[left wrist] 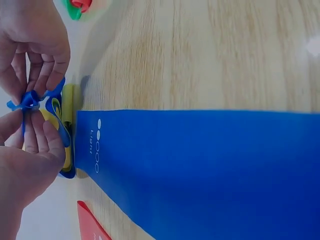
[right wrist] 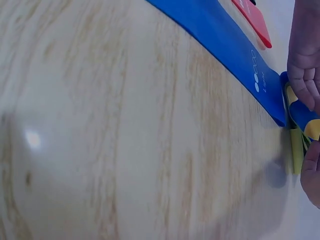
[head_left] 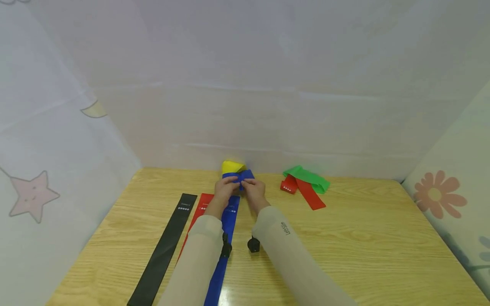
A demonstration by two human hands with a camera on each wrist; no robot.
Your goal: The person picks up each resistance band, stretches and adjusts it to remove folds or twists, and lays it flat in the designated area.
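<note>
Working near the tabletop's (head_left: 344, 238) far edge, you are keeping both hands close against the white backdrop, with open wood lying to your right and toward the near edge. Your left hand (head_left: 224, 189) and right hand (head_left: 252, 190) are both pinching the bunched far end of the blue resistance band (head_left: 226, 238), a thin, smooth, flat rubbery strip running back toward the near edge. A yellow band (head_left: 231, 166) is sitting folded inside that bunch. A red band (head_left: 199, 208) and black band (head_left: 166, 246) are lying flat alongside, leftward. A green band (head_left: 308, 177) is resting crumpled on another red one (head_left: 306, 193) at the far right.
</note>
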